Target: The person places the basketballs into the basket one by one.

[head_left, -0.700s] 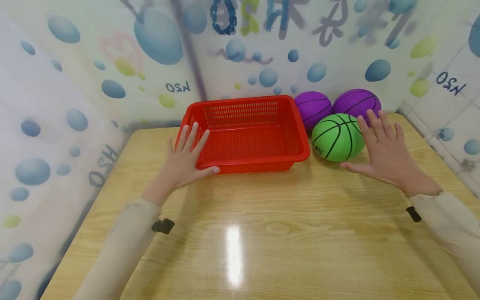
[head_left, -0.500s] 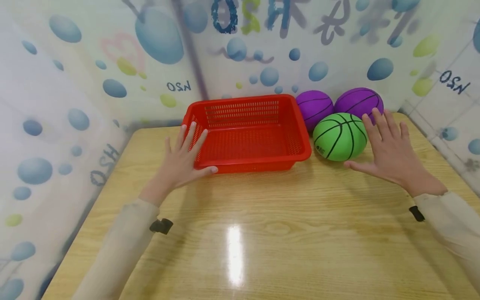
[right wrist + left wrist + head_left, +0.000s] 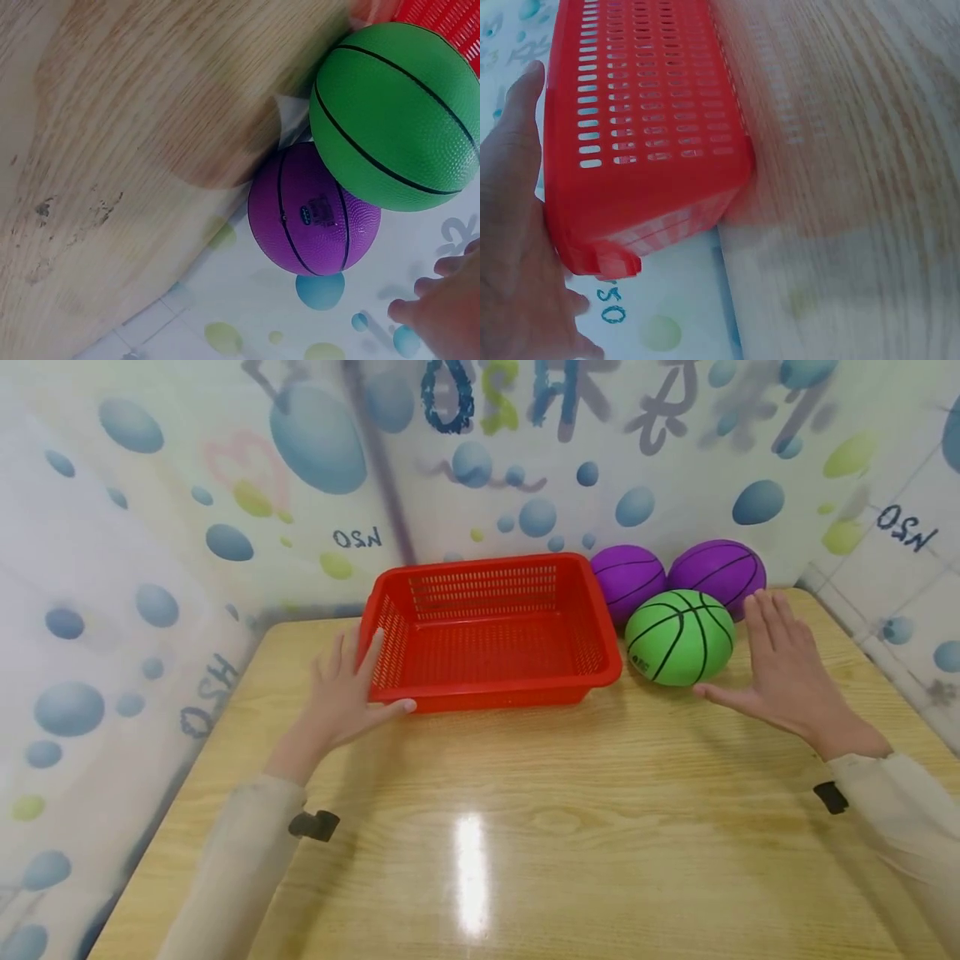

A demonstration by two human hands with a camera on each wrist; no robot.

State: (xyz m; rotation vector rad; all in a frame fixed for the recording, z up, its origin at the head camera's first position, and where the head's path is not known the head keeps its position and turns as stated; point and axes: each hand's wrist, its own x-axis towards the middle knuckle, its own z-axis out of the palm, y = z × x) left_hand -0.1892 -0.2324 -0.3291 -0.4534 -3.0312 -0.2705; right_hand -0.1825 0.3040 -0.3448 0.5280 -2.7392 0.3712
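Red basket [image 3: 489,650] sits toward the back of the wooden table [image 3: 570,827], near the patterned wall [image 3: 450,514], mouth upward. From where I stand, its long axis runs left to right, roughly along the wall, with a short end toward each side. It looks like thin slotted plastic, so likely light, slightly springy and hardly fragile. The rim at the short ends seems the surest hold, though smooth plastic may slip.

The person's left hand [image 3: 333,697] is spread wide at the basket's left end; I cannot tell whether it touches. The right hand [image 3: 787,681] holds nothing, its thumb stretched away from straight fingers, just beside the green ball [image 3: 678,639].

That ball stands right of the basket, before one purple ball [image 3: 626,581] and another purple ball [image 3: 716,572]. Being round, it has no long axis. Its pebbled skin should grip well, cupped from opposite sides, lest it roll.
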